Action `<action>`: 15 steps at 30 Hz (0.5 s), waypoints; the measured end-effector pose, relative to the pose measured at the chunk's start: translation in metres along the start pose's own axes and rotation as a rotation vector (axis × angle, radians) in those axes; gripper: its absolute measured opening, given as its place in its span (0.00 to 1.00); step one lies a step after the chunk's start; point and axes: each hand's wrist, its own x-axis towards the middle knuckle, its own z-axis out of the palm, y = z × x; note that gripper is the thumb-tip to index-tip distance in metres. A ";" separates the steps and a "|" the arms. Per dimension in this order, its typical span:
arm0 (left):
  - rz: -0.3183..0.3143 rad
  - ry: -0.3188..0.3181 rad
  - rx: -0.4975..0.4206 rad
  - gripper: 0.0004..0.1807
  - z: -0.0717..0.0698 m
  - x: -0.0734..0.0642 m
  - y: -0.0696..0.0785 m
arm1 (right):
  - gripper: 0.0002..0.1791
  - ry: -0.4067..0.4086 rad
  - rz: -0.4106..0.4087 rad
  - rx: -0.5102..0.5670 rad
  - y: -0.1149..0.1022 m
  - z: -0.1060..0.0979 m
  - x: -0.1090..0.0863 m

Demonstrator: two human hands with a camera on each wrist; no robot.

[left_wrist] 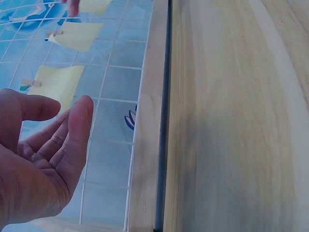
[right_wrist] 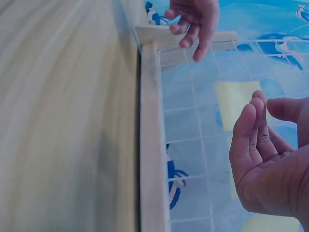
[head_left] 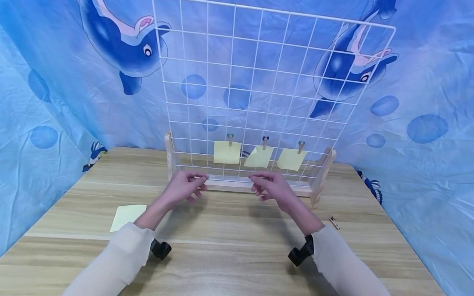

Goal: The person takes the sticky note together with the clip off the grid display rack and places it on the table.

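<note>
In the head view my left hand (head_left: 186,186) hovers before the rack's wooden base, fingers loosely bent, holding nothing. My right hand (head_left: 273,188) mirrors it a short way to the right, also holding nothing. Behind them stands a white wire grid (head_left: 247,110) in a wooden stand (head_left: 237,187). Three pale yellow notes hang low on the grid: a left note (head_left: 226,154), a middle note (head_left: 260,158) and a right note (head_left: 290,160). Small wooden clothespins pin them, such as the left clothespin (head_left: 230,142). The left wrist view shows thumb and fingers apart near a note (left_wrist: 58,84).
Another yellow note (head_left: 127,217) lies on the wooden table (head_left: 229,255), beside my left forearm. A loose clothespin (head_left: 334,223) lies on the table to the right of my right forearm. A blue curtain (head_left: 426,82) with dolphins surrounds the table at the back and sides.
</note>
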 end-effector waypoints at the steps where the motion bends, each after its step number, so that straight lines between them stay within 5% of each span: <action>1: 0.004 0.000 -0.003 0.19 0.001 0.001 0.001 | 0.18 -0.003 -0.010 0.003 -0.002 0.001 0.002; 15: -0.018 0.001 -0.099 0.19 0.015 0.010 0.007 | 0.20 0.005 -0.090 -0.044 -0.043 0.017 0.022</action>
